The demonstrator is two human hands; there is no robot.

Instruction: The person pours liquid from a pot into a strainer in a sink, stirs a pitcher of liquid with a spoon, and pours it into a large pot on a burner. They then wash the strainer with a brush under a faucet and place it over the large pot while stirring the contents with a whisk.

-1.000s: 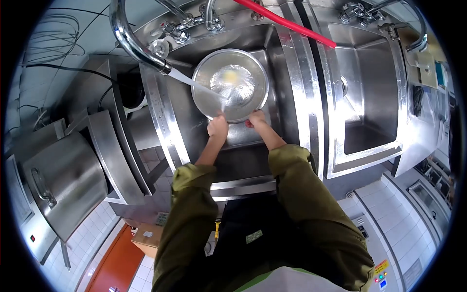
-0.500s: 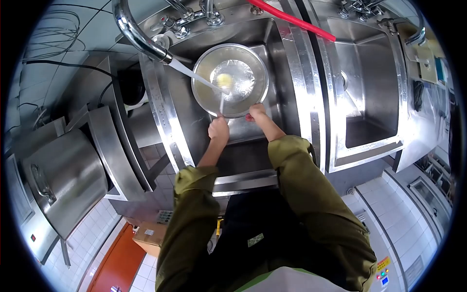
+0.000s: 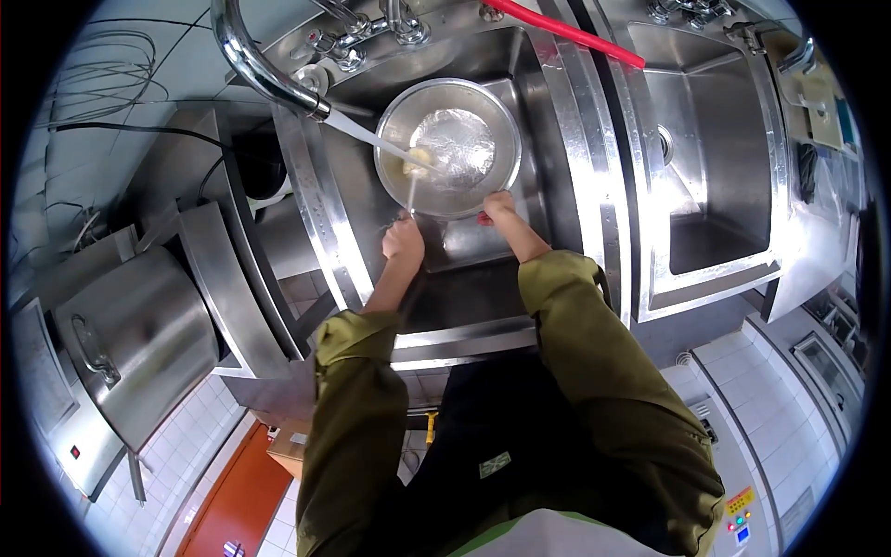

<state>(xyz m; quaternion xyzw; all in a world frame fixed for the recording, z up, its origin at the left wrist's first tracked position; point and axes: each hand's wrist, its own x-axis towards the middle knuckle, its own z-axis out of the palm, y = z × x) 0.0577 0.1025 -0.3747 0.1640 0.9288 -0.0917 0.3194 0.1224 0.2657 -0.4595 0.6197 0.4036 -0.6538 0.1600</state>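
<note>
Water runs from the curved faucet (image 3: 264, 79) into a round metal bowl (image 3: 506, 148) in the left sink basin. My left hand (image 3: 403, 239) is closed around the handle of a thin utensil (image 3: 413, 197) that reaches over the bowl's near rim. At its far end is a pale yellow, blurred lump (image 3: 418, 162), inside the bowl under the stream. My right hand (image 3: 499, 204) is closed at the bowl's near right rim, with a small red item (image 3: 484, 219) partly showing beneath its fingers.
A red hose (image 3: 575, 35) lies across the sink's back edge. To the right is a second sink basin (image 3: 715, 167). A large lidded metal pot (image 3: 139, 343) stands at the left, and a wire rack or whisk (image 3: 111, 74) hangs at the upper left.
My left hand has moved left and slightly toward the near side. The pale yellow lump has shifted toward the bowl's left side. My right hand remains at the rim.
</note>
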